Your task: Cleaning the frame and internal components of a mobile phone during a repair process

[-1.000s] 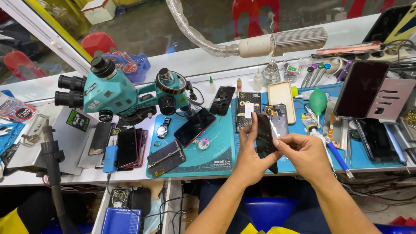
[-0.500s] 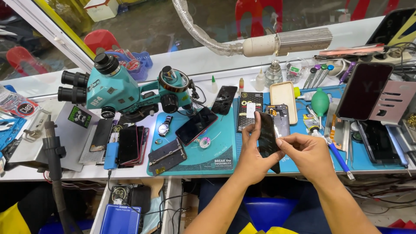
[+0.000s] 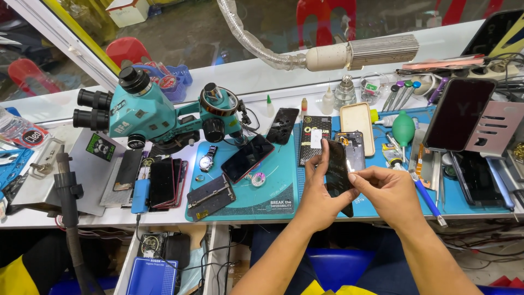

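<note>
Both my hands hold a dark phone screen panel (image 3: 337, 168) upright over the teal work mat (image 3: 275, 194), near the bench's front edge. My left hand (image 3: 319, 196) grips its left edge from behind. With thumb and fingers, my right hand (image 3: 386, 194) pinches its right edge. Just behind the panel lies an opened phone body (image 3: 353, 147) with its insides showing, next to a black flat box (image 3: 315, 139) and a beige phone case (image 3: 357, 128).
A teal stereo microscope (image 3: 147, 112) stands at the left. Several phones (image 3: 164, 183), a wristwatch (image 3: 206, 161), a dark phone (image 3: 247, 158) and a metal clamp plate (image 3: 210, 195) lie around it. A green blower bulb (image 3: 403, 129), tools, bottles and a propped phone (image 3: 458, 114) fill the right side.
My hands have kept the screen panel between them and tilted it slightly; the view has shifted a little. Nothing else on the bench has moved.
</note>
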